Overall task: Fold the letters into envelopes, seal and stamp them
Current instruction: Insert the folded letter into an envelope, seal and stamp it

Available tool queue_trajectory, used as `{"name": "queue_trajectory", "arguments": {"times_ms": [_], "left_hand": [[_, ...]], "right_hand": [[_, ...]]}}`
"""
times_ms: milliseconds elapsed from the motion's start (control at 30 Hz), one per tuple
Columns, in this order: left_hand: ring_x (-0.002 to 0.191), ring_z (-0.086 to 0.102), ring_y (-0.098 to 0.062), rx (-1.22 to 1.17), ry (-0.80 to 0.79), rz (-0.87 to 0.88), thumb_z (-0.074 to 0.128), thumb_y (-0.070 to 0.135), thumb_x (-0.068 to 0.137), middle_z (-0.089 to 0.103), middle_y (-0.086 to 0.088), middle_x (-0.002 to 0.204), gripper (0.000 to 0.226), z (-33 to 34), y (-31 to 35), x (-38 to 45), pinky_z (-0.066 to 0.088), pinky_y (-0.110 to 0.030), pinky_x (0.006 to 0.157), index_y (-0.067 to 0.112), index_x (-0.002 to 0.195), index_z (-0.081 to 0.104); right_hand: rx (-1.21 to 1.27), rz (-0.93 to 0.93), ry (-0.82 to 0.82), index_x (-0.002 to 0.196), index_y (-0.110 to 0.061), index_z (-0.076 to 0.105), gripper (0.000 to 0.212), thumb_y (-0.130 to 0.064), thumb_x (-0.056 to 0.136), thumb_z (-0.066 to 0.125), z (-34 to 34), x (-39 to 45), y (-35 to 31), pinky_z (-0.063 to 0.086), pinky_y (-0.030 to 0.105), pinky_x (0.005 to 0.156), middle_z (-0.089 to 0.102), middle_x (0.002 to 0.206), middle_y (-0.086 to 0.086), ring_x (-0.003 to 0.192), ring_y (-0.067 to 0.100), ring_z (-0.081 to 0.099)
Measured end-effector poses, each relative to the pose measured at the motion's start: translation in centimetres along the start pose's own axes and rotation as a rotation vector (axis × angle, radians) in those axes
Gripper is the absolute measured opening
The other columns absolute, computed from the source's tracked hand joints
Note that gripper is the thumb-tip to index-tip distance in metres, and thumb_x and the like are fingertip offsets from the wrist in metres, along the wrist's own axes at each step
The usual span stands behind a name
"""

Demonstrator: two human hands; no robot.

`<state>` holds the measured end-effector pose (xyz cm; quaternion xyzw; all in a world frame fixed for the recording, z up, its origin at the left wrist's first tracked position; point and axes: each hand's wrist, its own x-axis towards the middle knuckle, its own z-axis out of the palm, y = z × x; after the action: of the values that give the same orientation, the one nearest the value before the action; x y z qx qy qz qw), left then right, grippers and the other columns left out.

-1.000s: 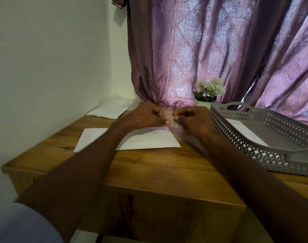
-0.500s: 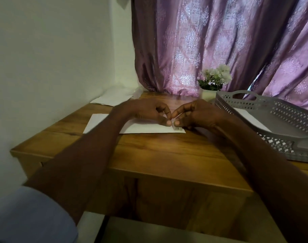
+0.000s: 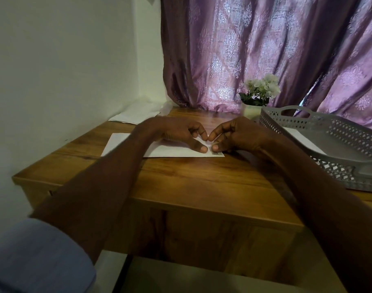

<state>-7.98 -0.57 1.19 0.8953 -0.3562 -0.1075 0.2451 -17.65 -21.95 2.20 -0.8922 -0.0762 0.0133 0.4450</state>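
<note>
- White paper envelope [image 3: 125,144], flat and rectangular, lies on the desk [image 3: 191,182] toward its back left part, long side parallel to the front edge.
- Small stamp [image 3: 216,153] with dark print sits at the envelope's near right corner, partly hidden by the thumbs.
- Left hand [image 3: 176,132] rests on the envelope's right half, fingers curled, thumb tip pressing the paper just beside the stamp.
- Right hand [image 3: 238,134] mirrors it, fingers bent, thumb tip pressing at the stamp; forefinger tips of both hands nearly meet above.
- Wooden desk has a warm, streaked grain and a squared front edge.
- Grey plastic tray [image 3: 320,132] with perforated lattice walls and a cut-out handle stands at the right edge, a white sheet [image 3: 297,134] inside.
- More white papers [image 3: 136,115] lie at the back left corner against the wall.
- Small white pot of pale flowers [image 3: 261,89] stands at the back edge, just beside the tray, before a shiny mauve patterned curtain [image 3: 265,49].
- Pale blue sleeve [image 3: 37,256] covers the left upper arm.
</note>
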Motion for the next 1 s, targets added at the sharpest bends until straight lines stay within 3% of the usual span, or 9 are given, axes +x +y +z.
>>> {"name": "queue_trajectory", "arguments": {"times_ms": [300,533,700,800,900,1000], "left_hand": [[0.112,0.054,-0.006,-0.026,-0.013,0.002,0.082,0.06,0.074,0.06,0.014,0.121,0.04,0.02,-0.19,0.15,0.044,-0.027,0.082,0.046,0.107,0.065],[0.11,0.056,-0.009,-0.002,-0.006,0.007,0.083,0.061,0.075,0.062,0.013,0.12,0.035,0.0,-0.24,0.25,0.045,-0.027,0.08,0.048,0.102,0.065],[0.11,0.055,-0.008,-0.025,-0.014,-0.01,0.082,0.071,0.062,0.061,0.015,0.12,0.046,-0.02,-0.26,0.24,0.044,-0.029,0.083,0.052,0.101,0.066],[0.109,0.054,-0.007,-0.001,-0.019,-0.008,0.083,0.067,0.069,0.06,0.017,0.12,0.041,-0.07,-0.32,0.38,0.044,-0.027,0.081,0.051,0.103,0.064],[0.109,0.055,-0.011,0.01,-0.018,-0.009,0.079,0.069,0.073,0.061,0.013,0.121,0.043,-0.09,-0.22,0.41,0.046,-0.028,0.084,0.047,0.107,0.065],[0.099,0.057,-0.01,0.001,-0.007,-0.004,0.067,0.08,0.075,0.064,0.016,0.106,0.046,0.18,0.15,0.49,0.042,-0.031,0.079,0.041,0.099,0.066]], "right_hand": [[-0.037,0.02,-0.004,0.1,-0.01,0.076,0.032,-0.004,0.072,0.089,0.21,0.26,-0.05,0.053,0.033,0.074,0.073,0.07,-0.003,0.071,0.013,0.065],[-0.065,-0.027,0.006,0.093,-0.013,0.076,0.03,-0.003,0.069,0.09,0.42,0.49,-0.03,0.054,0.04,0.079,0.075,0.085,0.012,0.08,0.023,0.066],[-0.119,-0.051,-0.016,0.102,-0.011,0.076,0.031,-0.002,0.074,0.087,0.66,0.4,-0.17,0.056,0.046,0.089,0.073,0.103,0.027,0.088,0.027,0.065],[-0.214,-0.059,-0.041,0.11,-0.015,0.071,0.035,-0.01,0.079,0.086,0.7,0.43,-0.3,0.056,0.032,0.079,0.07,0.096,0.012,0.086,0.02,0.063],[-0.275,-0.036,-0.01,0.116,-0.016,0.066,0.043,-0.019,0.079,0.087,0.62,0.54,-0.15,0.055,0.041,0.091,0.068,0.107,0.012,0.094,0.022,0.063],[-0.287,-0.017,0.01,0.118,-0.012,0.061,0.05,-0.023,0.077,0.088,0.68,0.54,0.03,0.055,0.043,0.093,0.068,0.111,0.014,0.095,0.022,0.062]]}}
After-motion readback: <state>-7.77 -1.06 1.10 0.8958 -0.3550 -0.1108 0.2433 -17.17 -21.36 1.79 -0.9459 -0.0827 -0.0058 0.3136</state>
